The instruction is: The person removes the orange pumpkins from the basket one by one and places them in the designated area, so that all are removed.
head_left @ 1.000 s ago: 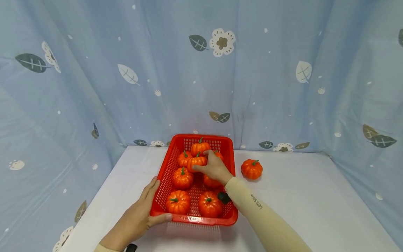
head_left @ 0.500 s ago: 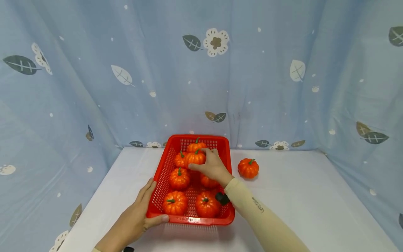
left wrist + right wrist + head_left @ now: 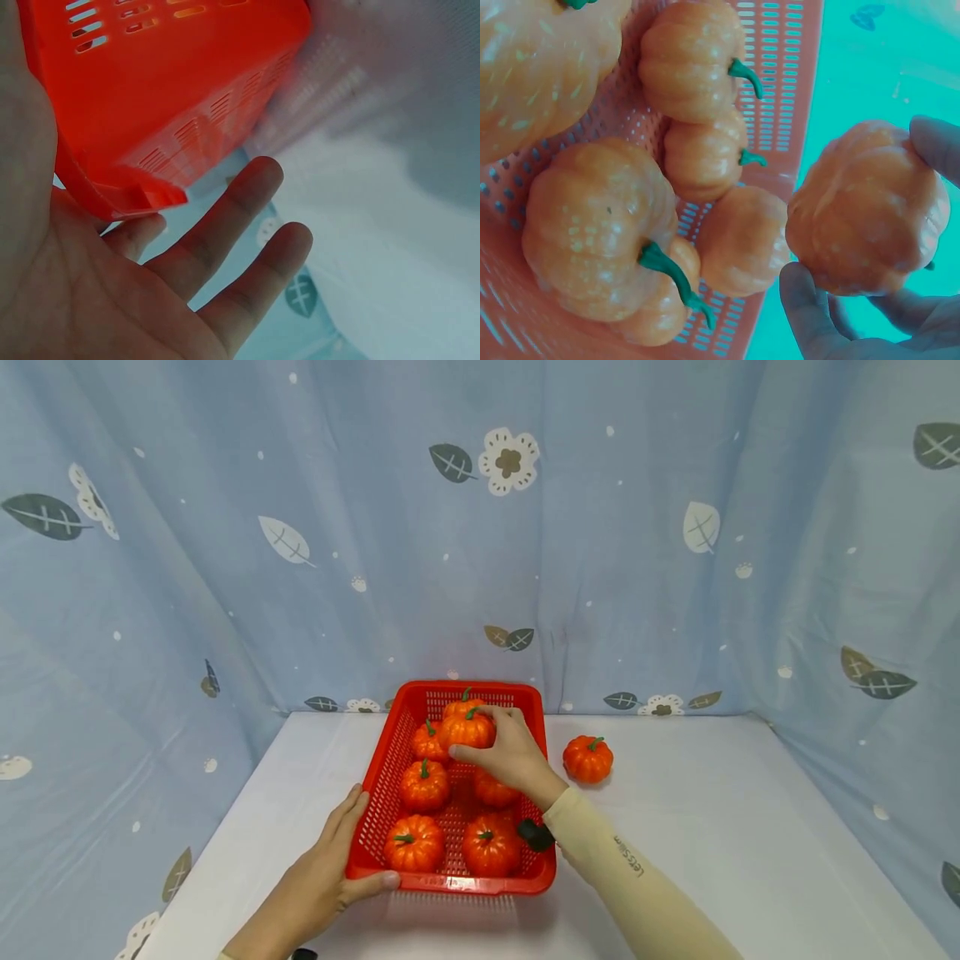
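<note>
In right hand (image 3: 517, 758), pumpkin (image 3: 465, 732); tabletop pumpkin (image 3: 588, 761), head view only.

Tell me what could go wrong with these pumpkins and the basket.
The right hand pinches a glossy pumpkin, which might slip and drop. The red plastic basket, which the left hand touches at one corner, might shift if bumped. The round pumpkin on the white table, right of the basket, might roll if brushed.
</note>
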Demonstrator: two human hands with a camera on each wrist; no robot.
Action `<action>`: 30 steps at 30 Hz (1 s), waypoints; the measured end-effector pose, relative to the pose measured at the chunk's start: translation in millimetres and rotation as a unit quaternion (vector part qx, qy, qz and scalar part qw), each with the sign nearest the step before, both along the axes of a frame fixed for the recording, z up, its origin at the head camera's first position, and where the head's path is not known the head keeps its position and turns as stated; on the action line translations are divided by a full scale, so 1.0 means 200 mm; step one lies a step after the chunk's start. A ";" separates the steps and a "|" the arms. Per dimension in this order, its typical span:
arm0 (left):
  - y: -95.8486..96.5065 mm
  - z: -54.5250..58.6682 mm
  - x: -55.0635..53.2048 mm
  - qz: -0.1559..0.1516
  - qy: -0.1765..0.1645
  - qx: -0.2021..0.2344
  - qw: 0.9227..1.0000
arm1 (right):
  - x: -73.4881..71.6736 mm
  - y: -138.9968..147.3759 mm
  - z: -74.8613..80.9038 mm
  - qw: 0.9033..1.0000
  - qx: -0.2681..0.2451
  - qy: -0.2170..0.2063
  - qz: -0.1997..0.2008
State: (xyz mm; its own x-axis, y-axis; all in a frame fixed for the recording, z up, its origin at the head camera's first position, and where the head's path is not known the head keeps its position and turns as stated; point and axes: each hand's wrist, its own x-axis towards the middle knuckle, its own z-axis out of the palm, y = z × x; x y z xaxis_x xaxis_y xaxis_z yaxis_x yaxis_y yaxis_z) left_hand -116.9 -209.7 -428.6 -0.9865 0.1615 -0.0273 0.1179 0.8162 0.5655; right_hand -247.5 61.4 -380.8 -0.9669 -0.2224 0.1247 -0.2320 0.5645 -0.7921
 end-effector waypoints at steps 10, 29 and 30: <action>0.00 0.00 0.00 0.003 0.001 -0.002 1.000 | 0.01 0.09 0.02 0.999 -0.040 0.016 0.018; 0.00 -0.01 0.01 0.001 0.006 0.003 1.000 | 0.10 0.36 0.08 0.997 -0.071 0.030 -0.014; 0.00 -0.01 0.01 0.001 0.007 0.001 1.000 | 0.10 0.37 0.07 0.997 -0.072 0.031 -0.016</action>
